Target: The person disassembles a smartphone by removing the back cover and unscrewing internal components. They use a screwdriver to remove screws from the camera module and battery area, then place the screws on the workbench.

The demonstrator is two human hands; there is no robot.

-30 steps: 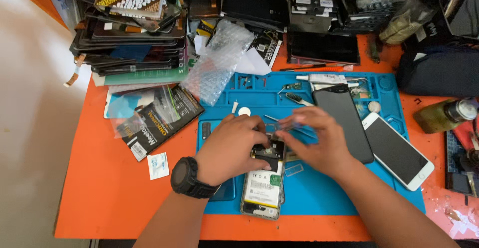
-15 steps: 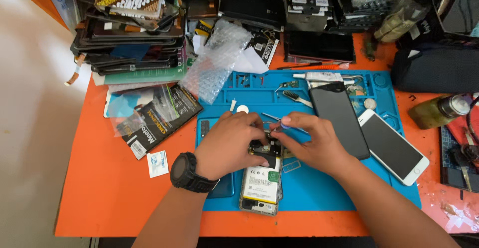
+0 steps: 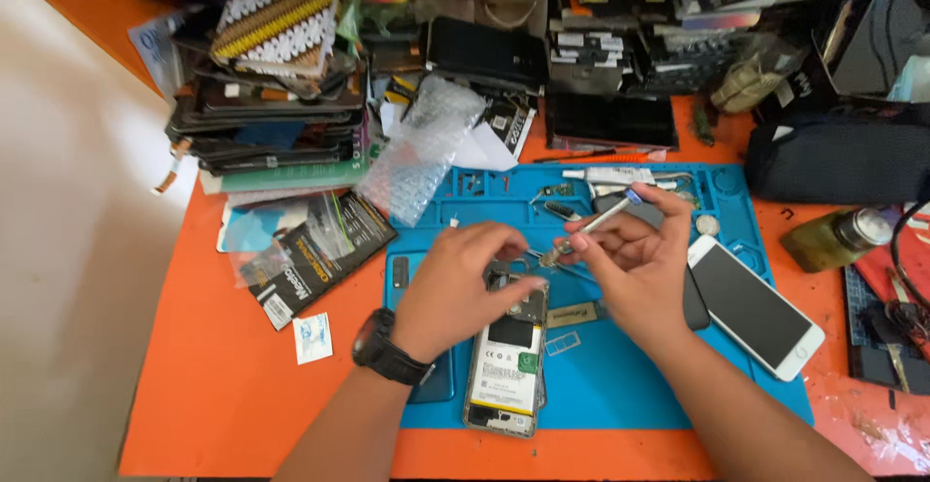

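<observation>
An opened phone (image 3: 506, 366) with its back off lies face down on the blue work mat (image 3: 620, 385), battery showing. My left hand (image 3: 455, 288), with a black watch on the wrist, rests over the phone's upper end and holds it down. My right hand (image 3: 630, 269) is raised just right of the phone's top and grips a thin metal tool (image 3: 593, 225), its tip pointing down toward the phone's top edge. A small metal plate (image 3: 572, 315) lies on the mat beside the phone.
A white phone (image 3: 756, 308) lies screen up at the mat's right. A bubble-wrap bag (image 3: 426, 148), a stack of phone parts (image 3: 271, 104), black packets (image 3: 310, 254), a black pouch (image 3: 833, 162) and a small bottle (image 3: 833, 238) crowd the orange table (image 3: 213, 385).
My right hand has lifted up and to the right, tilting the tool more upright. My left hand stays on the phone's top. The view has shifted slightly.
</observation>
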